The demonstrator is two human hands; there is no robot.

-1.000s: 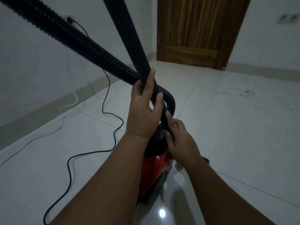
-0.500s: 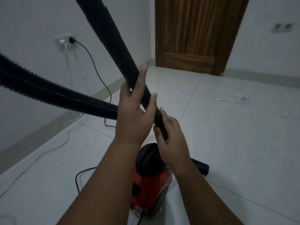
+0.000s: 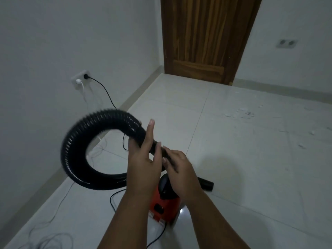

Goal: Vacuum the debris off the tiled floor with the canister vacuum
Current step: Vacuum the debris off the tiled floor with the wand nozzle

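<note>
Both the left hand [image 3: 143, 159] and right hand [image 3: 179, 168] grip the hose [image 3: 75, 146] above the vacuum [image 3: 164, 203].

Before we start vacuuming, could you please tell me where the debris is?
The scattered pale debris lies on the glossy white tiled floor in the upper right of the head view, beyond both hands, short of the brown wooden door.

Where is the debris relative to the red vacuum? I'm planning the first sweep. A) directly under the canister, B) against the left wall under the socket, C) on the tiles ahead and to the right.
C: the pale debris lies scattered ahead and right of the red vacuum.
</note>
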